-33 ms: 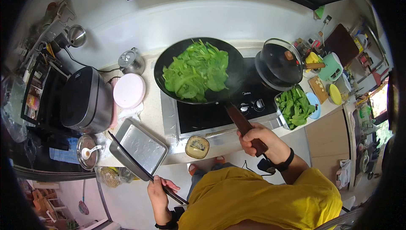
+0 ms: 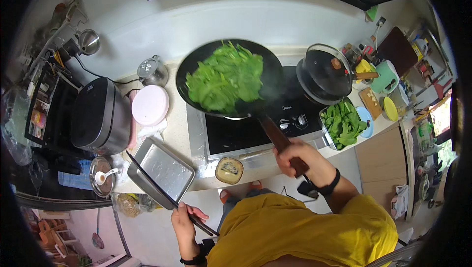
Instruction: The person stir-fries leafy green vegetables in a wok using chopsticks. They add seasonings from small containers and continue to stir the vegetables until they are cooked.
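Note:
A black wok (image 2: 272,65) with a brown wooden handle (image 2: 278,137) holds a heap of bright green leafy vegetables (image 2: 226,78), with some haze over its right side. My right hand (image 2: 302,159) is wrapped round the end of that handle. The wok is slightly tilted over the left part of the black gas stove (image 2: 226,137); a bright metal edge shows under its near rim. My left hand (image 2: 187,225) grips a pair of long dark chopsticks (image 2: 152,183) near their lower end. They point up and left across an empty metal tray (image 2: 169,168) on the counter.
A second pan with a glass lid (image 2: 329,75) sits on the right burner. Beside it stands a tray of raw leaves (image 2: 341,124). Leftward are a rice cooker (image 2: 101,117), a round pink lid (image 2: 150,106) and a metal pot (image 2: 152,72). A small dish (image 2: 229,170) lies at the counter's front edge.
The wok has shifted a little up and to the left and tilted, and the leaves in it have moved with it. My right hand has moved slightly with the handle. The left hand hardly differs.

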Demonstrator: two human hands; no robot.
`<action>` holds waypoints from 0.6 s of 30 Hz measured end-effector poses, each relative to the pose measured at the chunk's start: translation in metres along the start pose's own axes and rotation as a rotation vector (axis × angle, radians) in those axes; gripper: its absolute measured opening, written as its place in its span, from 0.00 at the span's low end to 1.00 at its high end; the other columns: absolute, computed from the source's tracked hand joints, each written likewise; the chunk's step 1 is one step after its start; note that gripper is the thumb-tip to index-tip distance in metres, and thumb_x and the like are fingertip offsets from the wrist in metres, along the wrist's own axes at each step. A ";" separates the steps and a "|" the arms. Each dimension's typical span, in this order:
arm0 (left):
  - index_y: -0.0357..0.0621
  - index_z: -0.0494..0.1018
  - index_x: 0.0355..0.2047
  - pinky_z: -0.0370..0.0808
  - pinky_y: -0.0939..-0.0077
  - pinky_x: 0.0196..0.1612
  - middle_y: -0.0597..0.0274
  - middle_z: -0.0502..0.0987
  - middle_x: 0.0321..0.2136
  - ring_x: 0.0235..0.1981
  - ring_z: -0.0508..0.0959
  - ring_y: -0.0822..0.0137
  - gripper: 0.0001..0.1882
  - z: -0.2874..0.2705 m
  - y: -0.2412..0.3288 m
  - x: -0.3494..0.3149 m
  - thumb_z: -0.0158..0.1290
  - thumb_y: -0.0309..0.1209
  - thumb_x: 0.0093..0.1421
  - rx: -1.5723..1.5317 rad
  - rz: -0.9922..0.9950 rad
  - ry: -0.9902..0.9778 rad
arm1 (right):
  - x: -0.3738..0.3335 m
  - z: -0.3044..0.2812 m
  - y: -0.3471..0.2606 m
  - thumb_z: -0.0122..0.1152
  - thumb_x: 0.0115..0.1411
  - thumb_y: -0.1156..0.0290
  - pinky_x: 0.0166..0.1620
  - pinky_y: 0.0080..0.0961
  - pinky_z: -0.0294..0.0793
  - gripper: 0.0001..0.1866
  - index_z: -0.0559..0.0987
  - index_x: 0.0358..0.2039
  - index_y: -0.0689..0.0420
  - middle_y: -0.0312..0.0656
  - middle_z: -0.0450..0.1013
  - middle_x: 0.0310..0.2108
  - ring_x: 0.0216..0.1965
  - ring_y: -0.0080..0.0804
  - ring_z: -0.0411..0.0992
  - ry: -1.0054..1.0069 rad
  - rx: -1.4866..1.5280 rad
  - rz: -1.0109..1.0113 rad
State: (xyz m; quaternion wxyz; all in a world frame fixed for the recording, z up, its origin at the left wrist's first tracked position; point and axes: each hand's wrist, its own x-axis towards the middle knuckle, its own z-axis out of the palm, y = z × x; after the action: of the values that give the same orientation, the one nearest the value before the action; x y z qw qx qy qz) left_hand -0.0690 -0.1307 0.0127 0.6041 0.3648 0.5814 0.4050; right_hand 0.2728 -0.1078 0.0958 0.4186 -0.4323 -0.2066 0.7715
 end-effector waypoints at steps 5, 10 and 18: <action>0.39 0.59 0.21 0.70 0.74 0.20 0.48 0.72 0.14 0.14 0.73 0.62 0.21 0.004 0.018 0.011 0.32 0.38 0.68 0.107 0.090 -0.074 | 0.032 0.021 -0.041 0.51 0.58 0.67 0.25 0.15 0.62 0.13 0.68 0.18 0.56 0.35 0.65 0.16 0.19 0.20 0.63 -0.054 -0.186 -0.415; 0.39 0.58 0.22 0.69 0.72 0.15 0.47 0.71 0.13 0.13 0.73 0.59 0.20 -0.005 -0.003 0.004 0.32 0.39 0.68 0.010 -0.090 0.018 | 0.010 0.002 -0.010 0.56 0.47 0.75 0.15 0.22 0.65 0.09 0.68 0.29 0.60 0.40 0.66 0.14 0.10 0.27 0.66 0.082 -0.014 -0.070; 0.40 0.58 0.22 0.72 0.73 0.17 0.50 0.72 0.14 0.15 0.75 0.60 0.20 -0.003 -0.005 0.007 0.32 0.40 0.68 0.060 0.023 -0.002 | 0.034 -0.010 -0.004 0.52 0.48 0.72 0.18 0.21 0.62 0.11 0.68 0.32 0.63 0.38 0.64 0.15 0.13 0.25 0.62 0.098 0.030 -0.067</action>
State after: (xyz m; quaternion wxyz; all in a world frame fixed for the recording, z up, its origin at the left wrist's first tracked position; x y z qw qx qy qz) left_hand -0.0721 -0.1264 0.0055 0.5888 0.3896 0.5885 0.3940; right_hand 0.2734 -0.0783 0.0766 0.4601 -0.4560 -0.1885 0.7381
